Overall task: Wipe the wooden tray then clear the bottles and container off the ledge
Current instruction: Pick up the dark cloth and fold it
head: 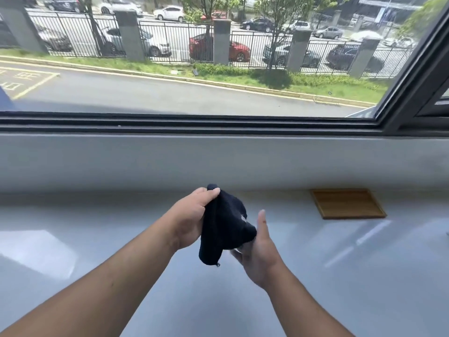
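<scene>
A dark navy cloth (224, 229) hangs bunched between my two hands above the grey ledge (97, 227). My left hand (192, 217) pinches its upper end between thumb and fingers. My right hand (257, 249) cups its lower right side from below, thumb raised. The wooden tray (347, 203) lies flat and bare on the ledge at the right, against the low wall, well clear of both hands. No bottles or container are in view.
A low grey wall (218, 161) rises behind the ledge to a dark window frame (194, 124). Outside the glass are a road, a fence and parked cars. A slanted frame post (413, 59) stands at the right.
</scene>
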The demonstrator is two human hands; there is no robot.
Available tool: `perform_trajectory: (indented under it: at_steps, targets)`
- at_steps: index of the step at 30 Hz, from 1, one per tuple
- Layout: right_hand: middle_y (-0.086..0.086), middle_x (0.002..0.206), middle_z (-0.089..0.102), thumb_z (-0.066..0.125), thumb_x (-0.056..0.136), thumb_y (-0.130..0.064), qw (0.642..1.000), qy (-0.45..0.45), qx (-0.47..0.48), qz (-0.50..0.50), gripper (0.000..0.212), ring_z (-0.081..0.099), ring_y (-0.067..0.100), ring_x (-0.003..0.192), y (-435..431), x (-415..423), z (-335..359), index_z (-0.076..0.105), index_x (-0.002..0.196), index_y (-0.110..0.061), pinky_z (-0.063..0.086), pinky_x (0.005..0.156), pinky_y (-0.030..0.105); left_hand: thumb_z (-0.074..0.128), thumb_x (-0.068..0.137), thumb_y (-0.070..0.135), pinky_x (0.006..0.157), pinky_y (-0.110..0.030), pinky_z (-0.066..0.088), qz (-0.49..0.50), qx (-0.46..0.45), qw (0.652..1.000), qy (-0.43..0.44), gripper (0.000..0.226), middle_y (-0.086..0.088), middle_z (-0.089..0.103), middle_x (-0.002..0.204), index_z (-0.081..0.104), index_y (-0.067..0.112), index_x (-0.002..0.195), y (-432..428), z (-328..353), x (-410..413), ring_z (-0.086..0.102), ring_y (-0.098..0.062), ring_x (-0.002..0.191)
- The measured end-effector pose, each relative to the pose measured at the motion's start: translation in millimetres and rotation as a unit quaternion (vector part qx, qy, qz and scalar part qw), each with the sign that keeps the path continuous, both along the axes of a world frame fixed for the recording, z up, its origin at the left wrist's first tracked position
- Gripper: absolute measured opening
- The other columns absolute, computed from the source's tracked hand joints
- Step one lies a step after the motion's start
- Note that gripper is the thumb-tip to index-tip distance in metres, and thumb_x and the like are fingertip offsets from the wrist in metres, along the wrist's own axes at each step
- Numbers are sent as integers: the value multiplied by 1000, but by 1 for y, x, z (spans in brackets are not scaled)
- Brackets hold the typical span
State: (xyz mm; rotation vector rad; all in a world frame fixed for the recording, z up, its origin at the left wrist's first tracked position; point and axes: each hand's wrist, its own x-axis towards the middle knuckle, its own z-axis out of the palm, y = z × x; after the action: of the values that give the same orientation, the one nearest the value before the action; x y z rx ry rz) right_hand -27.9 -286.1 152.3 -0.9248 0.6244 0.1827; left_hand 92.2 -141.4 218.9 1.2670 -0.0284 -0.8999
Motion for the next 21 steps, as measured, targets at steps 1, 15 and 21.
perform_trajectory:
  at_steps: [1, 15, 21]
  targets:
    - [5, 142, 68, 12, 90, -88, 999, -31, 23, 14, 99, 58, 19, 137, -4, 3, 6, 63, 144, -22, 28, 125, 45, 63, 104, 31, 86, -42, 56, 1, 13, 1000, 0, 20, -12, 72, 100, 58, 12, 108, 2, 1, 0, 72, -28, 93]
    - [15, 122, 74, 71, 92, -4, 968, -19, -249, 8, 66, 75, 28, 105, -33, 14, 15, 44, 149, -21, 58, 77, 33, 80, 82, 10, 101, -44, 57, -9, 214, 964, -158, 39, -10, 81, 105, 71, 29, 115, 34, -33, 9, 76, -26, 103]
    - [-6, 83, 76, 71, 89, -24, 862, 18, -496, 101, 5, 69, 12, 76, -46, 0, 22, 73, 86, -27, 53, 65, 27, 76, 87, 32, 83, -33, 58, -126, 376, 839, -373, 11, 20, 76, 86, 74, 42, 85, 27, -36, 2, 71, -5, 88]
